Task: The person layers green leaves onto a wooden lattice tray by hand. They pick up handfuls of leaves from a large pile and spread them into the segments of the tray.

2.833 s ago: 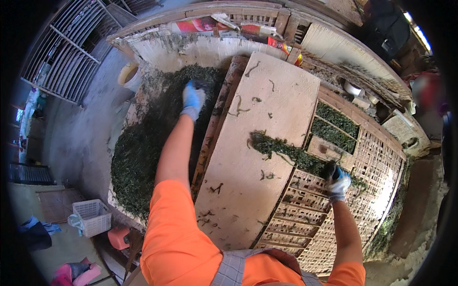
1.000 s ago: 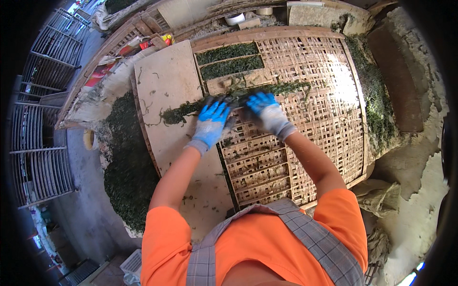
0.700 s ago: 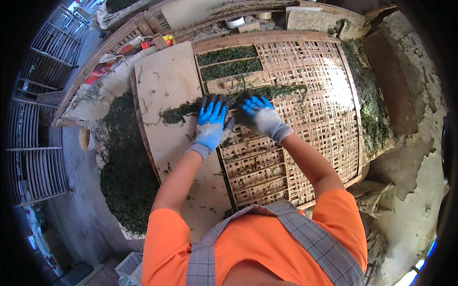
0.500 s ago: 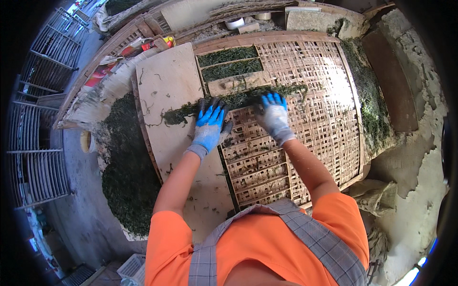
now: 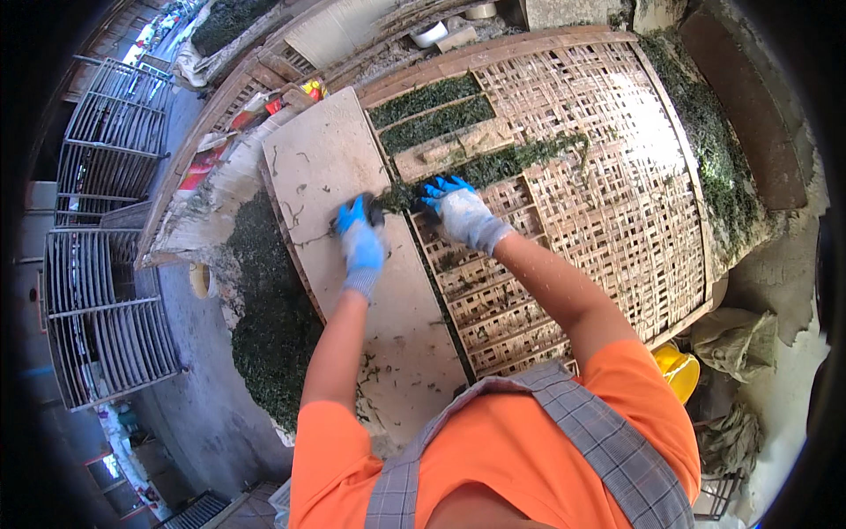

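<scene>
Where the mat (image 5: 617,167) spreads: light pressing probably suits its weave better than rubbing.
Board (image 5: 322,167): likely best kept as a smooth slide toward the strip.
Heap (image 5: 273,326): left of the board, too dark to separate leaf from leaf.
Strip (image 5: 520,160): crosses the mat from the board's edge; even pressure should keep it straight.
Left hand (image 5: 359,236): over the board, blurred, fingers partly bent; any hold cannot be told.
Right hand (image 5: 463,212): fingers loosely spread at the strip, palm hidden.
</scene>
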`<state>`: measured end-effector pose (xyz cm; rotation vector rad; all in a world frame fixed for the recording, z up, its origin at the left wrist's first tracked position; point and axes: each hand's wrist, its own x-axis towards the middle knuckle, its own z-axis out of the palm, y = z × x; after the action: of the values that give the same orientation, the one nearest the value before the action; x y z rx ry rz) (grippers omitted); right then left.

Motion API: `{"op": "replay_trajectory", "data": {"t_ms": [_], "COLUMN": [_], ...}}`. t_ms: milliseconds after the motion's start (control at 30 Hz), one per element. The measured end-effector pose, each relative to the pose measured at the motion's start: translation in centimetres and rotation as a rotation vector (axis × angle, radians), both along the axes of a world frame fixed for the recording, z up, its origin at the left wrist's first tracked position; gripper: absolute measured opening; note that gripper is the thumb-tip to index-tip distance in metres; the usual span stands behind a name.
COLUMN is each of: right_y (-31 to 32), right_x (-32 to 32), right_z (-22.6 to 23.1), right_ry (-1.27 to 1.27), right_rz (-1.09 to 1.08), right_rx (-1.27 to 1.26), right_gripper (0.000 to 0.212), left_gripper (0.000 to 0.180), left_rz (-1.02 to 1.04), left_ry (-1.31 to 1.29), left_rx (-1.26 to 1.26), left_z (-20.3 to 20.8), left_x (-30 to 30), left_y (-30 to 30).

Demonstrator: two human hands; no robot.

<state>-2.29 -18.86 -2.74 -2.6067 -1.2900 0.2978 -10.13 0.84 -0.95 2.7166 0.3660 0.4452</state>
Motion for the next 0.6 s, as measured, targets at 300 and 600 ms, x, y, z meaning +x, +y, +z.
{"op": "replay_trajectory", "data": {"t_ms": [300,600], "right_y": [-9.2,-10.3], "right_x": [0.7,0.0], "right_z": [5.1,0.4], "right_ry": [0.405,-0.206], "right_rz": [-0.644,-0.307], "right_rx": [0.594,0.381], "right_gripper": [0.022,0.042], "left_gripper": [0.039,0.046], "left_rz": [-0.209,-0.286], "left_ry": [-0.226,0.159], "left_rx": [-0.619,0.586], "left_z": [1.8,2.3], "left_x": [5.9,-0.3], "left_y": [-5.4,-6.1]}}
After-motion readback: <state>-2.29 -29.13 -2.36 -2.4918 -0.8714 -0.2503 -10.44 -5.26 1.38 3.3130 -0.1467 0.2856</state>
